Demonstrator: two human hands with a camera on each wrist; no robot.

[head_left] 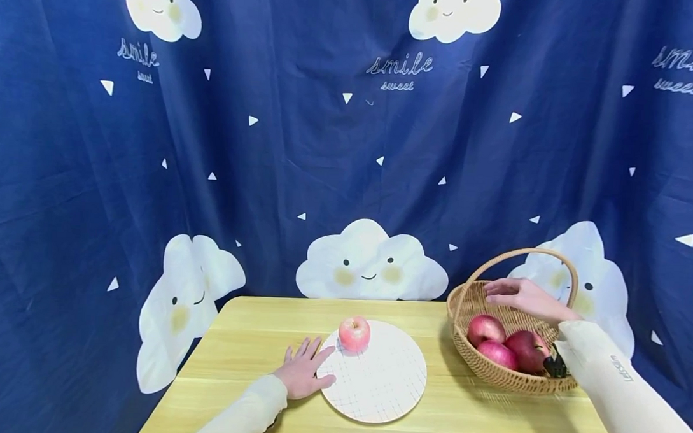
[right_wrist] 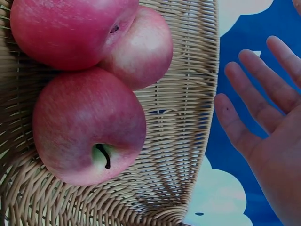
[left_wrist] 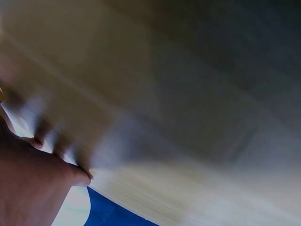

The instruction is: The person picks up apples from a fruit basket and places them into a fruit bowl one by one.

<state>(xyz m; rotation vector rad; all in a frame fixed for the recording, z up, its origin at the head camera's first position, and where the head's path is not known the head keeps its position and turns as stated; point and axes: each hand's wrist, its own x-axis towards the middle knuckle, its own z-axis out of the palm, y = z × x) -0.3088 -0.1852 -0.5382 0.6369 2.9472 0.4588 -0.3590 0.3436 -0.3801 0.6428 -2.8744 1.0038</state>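
A pale round plate (head_left: 381, 380) with a thin grid pattern lies on the table, and one pink-red apple (head_left: 354, 334) sits near its far left edge. My left hand (head_left: 303, 371), fingers spread, rests at the plate's left rim; in the left wrist view its fingertips are blurred. Over the wicker basket (head_left: 504, 377) at the right hovers my right hand (head_left: 521, 298), holding nothing. Three red apples are inside the basket; the right wrist view shows one apple (right_wrist: 89, 127) with its stem toward the camera. There the right hand's fingers (right_wrist: 261, 101) look extended and apart from the apples.
The light wooden table (head_left: 244, 353) carries the plate and basket. The basket's tall arched handle (head_left: 523, 251) rises beside my right hand. Behind the table hangs a dark blue curtain (head_left: 325, 177) printed with smiling clouds and small white triangles.
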